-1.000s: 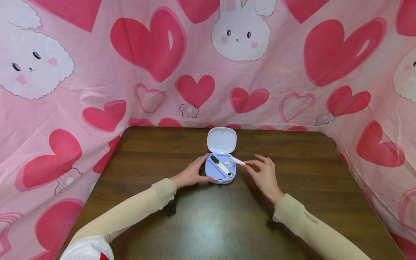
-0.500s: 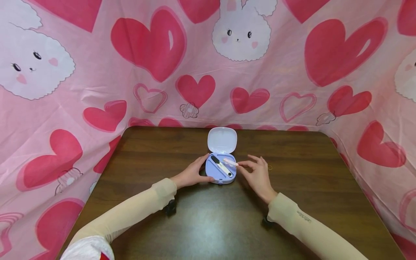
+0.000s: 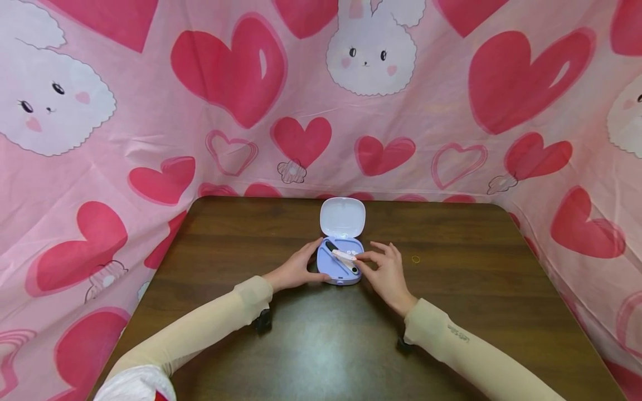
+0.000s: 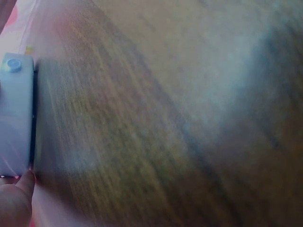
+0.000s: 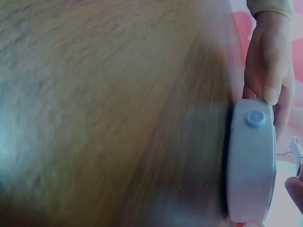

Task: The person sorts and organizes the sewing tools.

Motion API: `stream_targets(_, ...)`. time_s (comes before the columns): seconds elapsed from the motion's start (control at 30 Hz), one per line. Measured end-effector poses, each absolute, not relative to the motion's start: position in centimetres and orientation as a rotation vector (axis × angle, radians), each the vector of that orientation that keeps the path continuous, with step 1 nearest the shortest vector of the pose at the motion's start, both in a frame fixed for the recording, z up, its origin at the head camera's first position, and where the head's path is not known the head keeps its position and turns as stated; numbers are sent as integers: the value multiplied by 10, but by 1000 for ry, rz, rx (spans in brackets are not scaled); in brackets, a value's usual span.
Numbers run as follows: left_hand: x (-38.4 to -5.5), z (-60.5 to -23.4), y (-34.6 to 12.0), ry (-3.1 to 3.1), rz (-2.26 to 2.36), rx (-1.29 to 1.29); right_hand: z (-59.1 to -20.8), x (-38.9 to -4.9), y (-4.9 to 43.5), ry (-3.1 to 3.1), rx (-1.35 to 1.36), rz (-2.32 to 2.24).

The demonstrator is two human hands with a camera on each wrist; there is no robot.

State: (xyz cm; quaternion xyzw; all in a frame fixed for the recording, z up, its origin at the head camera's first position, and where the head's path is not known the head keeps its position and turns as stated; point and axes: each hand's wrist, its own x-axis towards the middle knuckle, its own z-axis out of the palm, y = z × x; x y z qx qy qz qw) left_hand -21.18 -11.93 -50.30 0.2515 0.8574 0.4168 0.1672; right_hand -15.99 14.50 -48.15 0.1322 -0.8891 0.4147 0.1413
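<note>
In the head view a small lilac case [image 3: 330,269] stands on the table, its white lid [image 3: 343,218] raised at the back. My left hand [image 3: 297,268] grips its left side, thumb at the front corner; the right wrist view shows this hand on the case too. My right hand [image 3: 386,277] pinches a slim white-and-pink stick [image 3: 344,256] between thumb and forefinger, over the case's tray. Its exact kind is unclear. Below the stick lie thread snips [image 3: 329,245] with a black end and white handle, partly covered. Small pale pieces [image 3: 353,252] sit at the tray's right.
A thin yellow loop [image 3: 416,259] lies on the brown wooden table [image 3: 321,345], right of my right hand. Pink cloth [image 3: 321,100] with hearts and rabbits hangs behind and along both sides. The case's front catch [image 5: 255,118] shows in the right wrist view.
My right hand has moved left with the stick, from the case's right edge to over the snips. The yellow loop has come into sight. My left hand stays on the case.
</note>
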Motion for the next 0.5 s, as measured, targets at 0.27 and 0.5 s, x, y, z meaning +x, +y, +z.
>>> stream_targets(0.27,-211,-503,-119,2443,1175,708,-484,-157,139,-2608,392,1157)
stream_targets(0.5,-211,-502,-120,2436,1179,710,-484,-154,136,-2615,460,1094)
